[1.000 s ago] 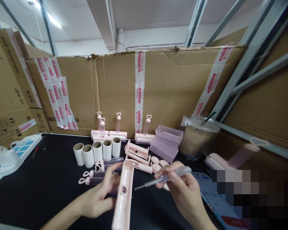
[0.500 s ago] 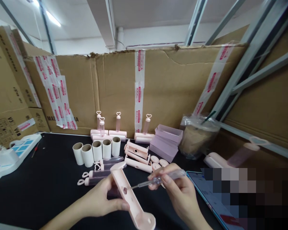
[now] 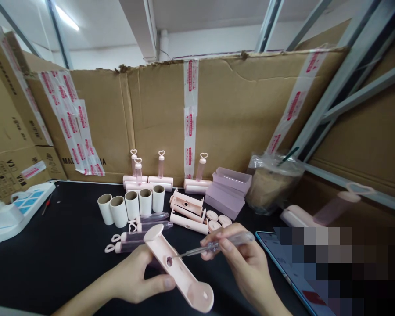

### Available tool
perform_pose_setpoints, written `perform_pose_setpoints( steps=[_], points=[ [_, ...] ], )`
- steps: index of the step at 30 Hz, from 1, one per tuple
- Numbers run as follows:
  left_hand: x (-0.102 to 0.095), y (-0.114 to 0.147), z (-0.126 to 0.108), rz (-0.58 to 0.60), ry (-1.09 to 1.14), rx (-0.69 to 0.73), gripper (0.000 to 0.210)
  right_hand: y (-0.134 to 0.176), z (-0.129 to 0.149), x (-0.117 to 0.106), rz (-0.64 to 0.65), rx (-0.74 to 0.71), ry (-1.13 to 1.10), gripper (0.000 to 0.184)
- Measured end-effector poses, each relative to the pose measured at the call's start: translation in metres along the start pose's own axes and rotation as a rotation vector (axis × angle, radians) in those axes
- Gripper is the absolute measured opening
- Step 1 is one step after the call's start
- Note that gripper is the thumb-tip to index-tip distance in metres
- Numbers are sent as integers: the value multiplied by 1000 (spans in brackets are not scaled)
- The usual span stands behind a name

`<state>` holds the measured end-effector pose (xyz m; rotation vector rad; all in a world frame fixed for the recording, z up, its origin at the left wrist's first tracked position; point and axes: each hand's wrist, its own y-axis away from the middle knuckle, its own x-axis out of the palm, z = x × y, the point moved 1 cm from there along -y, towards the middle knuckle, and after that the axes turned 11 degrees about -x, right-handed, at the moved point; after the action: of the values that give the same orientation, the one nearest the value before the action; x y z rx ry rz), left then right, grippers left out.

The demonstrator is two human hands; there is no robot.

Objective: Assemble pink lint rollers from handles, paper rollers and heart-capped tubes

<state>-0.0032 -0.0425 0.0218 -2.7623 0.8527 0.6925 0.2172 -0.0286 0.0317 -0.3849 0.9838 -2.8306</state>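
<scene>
Low in the middle of the head view, my left hand (image 3: pixel 141 274) is closed round a pink plastic roller holder (image 3: pixel 181 274), tilted with its hollow side and a central hole facing me. A purple translucent tube shows partly behind it, mostly hidden by the hand. My right hand (image 3: pixel 240 259) grips a clear-handled screwdriver (image 3: pixel 213 246) between thumb and fingers. The screwdriver's metal tip points left, close to the hole; whether it touches the holder I cannot tell.
White rolls (image 3: pixel 131 206) stand behind purple handles (image 3: pixel 145 237). Pink holders (image 3: pixel 187 219), round caps (image 3: pixel 213 216) and a purple box (image 3: pixel 227 193) lie further right. Assembled rollers (image 3: pixel 161 182) line the cardboard wall (image 3: pixel 158 114). A phone (image 3: pixel 279 267) is at right, a power strip (image 3: pixel 23 210) at left.
The holder's upper end has swung left and its tilt has changed slightly in my left hand. My right hand and the screwdriver have shifted a little left. The whole view has moved slightly.
</scene>
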Motion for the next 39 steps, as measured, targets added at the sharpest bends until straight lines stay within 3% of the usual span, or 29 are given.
perform_pose_setpoints(
  steps=[14, 21, 33, 39],
  points=[
    [4, -2, 9, -49, 68, 15, 39, 1, -7, 0, 41, 114, -51, 12],
    [6, -6, 18, -44, 212, 6, 47, 4, -12, 6, 0, 165, -125, 14],
    [6, -6, 24, -91, 207, -28, 50, 5, -15, 12, -81, 275, -185, 12],
    [6, -8, 24, -111, 204, -1, 46, 10, -18, 9, -40, 195, -142, 11]
  ],
)
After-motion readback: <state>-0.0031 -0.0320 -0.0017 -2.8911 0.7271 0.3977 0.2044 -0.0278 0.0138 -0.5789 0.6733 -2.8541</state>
